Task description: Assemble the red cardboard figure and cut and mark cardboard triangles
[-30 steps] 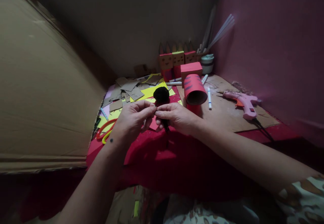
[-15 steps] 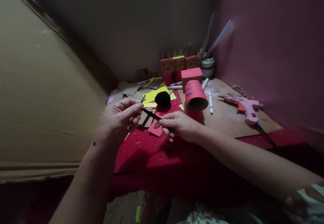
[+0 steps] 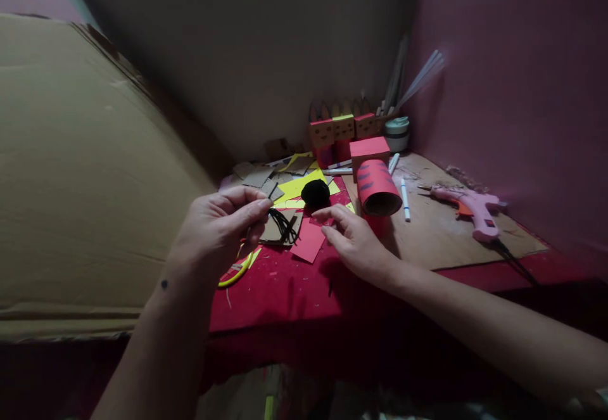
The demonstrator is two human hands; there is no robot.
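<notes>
Parting above the red table (image 3: 275, 309), the two hands show us the main change: the right hand (image 3: 332, 233) has released the black strands, and only the left hand (image 3: 254, 217) carries them. For the work in hand, we judge this to mean that the right hand is free, while the bundle depends on one grip. Its fingers are half curled, with a narrow gap between thumb and index, and we see nothing held there. The left thumb and index are pinched together on the strands. Half a second ago, we saw these stretched straight between both hands. The whole view has also shifted slightly, so the red tube (image 3: 377, 179) appears lower and more to the right, though its place beside the red box (image 3: 369, 147) looks the same. The red paper (image 3: 308, 242) is now less covered by the right hand. The black ball (image 3: 315, 193) remains behind the hands, apart from both. Finally, the black strands (image 3: 285, 227) hang in loose curves in front of the cardboard piece (image 3: 272, 236); whether they touch it, we cannot tell.
</notes>
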